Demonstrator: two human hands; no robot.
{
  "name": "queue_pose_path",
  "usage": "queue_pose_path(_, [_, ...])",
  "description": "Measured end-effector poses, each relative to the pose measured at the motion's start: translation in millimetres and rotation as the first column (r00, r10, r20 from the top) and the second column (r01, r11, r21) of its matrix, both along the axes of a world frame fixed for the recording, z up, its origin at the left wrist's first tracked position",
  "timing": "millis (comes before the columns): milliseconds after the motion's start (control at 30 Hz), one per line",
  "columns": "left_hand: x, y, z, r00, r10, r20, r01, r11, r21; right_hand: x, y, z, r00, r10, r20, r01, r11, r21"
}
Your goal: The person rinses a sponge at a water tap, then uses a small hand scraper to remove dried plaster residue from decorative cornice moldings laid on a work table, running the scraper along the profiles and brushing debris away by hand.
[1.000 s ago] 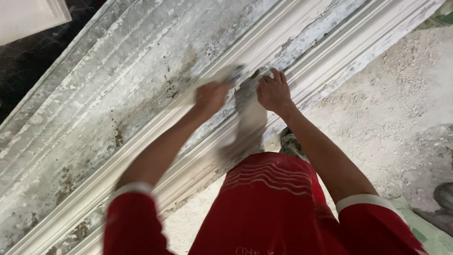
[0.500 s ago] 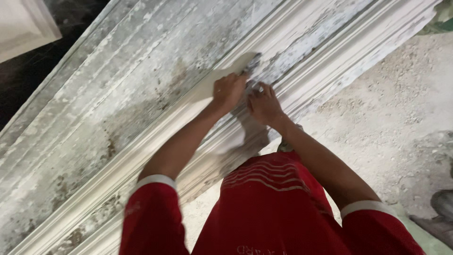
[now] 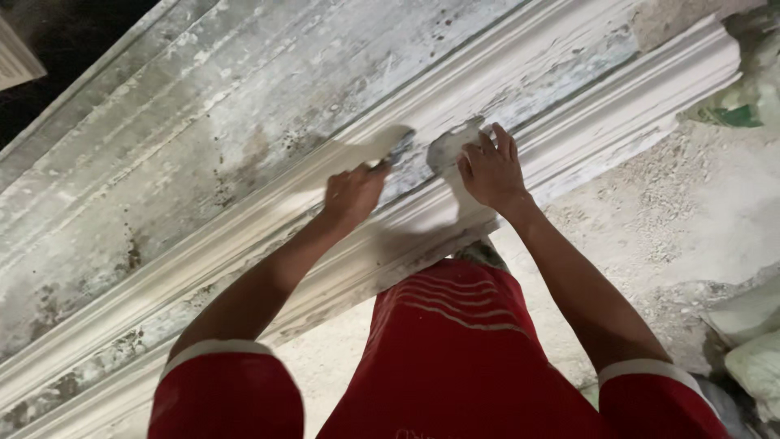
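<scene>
**Two hands at work on a long plaster moulding**

A small scraping tool [image 3: 396, 151], dark-handled with a bluish-grey tip, lies against the stepped face of the long white moulding [image 3: 244, 236], about midway along the stretch in view. The left hand [image 3: 353, 195] is closed around its handle, knuckles up, with the tip pointing away from the person toward the moulding's upper ridges. Just beside the tool's tip, a grey wad of cloth or sanding pad [image 3: 449, 149] sits on the same face of the moulding; the right hand [image 3: 491, 169] presses down on it with fingers spread and flat, not curled around it. The two hands are near each other but apart.

The moulding runs diagonally from lower left to upper right, its surface patchy with grey and bluish stains and dark specks on the broad flat band above the hands. Below the moulding, the person's red shorts [image 3: 455, 358] and red sleeves with white cuffs fill the foreground. Beyond the moulding's lower edge lies a dusty, pale floor [image 3: 691, 211], with whitish sacks [image 3: 751, 341] at the right.
</scene>
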State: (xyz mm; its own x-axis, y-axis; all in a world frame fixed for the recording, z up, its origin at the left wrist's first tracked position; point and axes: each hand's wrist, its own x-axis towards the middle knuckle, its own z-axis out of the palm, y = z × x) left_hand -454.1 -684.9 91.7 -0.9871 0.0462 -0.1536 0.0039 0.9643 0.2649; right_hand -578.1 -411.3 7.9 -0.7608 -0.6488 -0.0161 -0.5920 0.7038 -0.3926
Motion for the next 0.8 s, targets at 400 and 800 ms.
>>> queue_pose_path(400, [0.7, 25.6, -24.5, 0.985, 0.170, 0.038, -0.171, 0.984, 0.045, -8.5, -1.4, 6.0, 0.998, 0.004, 0.068, -0.010, 0.995, 0.100])
queue_pose_path(800, [-57.1, 78.9, -67.8, 0.980, 0.169, -0.109, -0.156, 0.981, 0.118, -14.6, 57.0, 39.2, 0.989, -0.073, -0.129, 0.066, 0.996, -0.055])
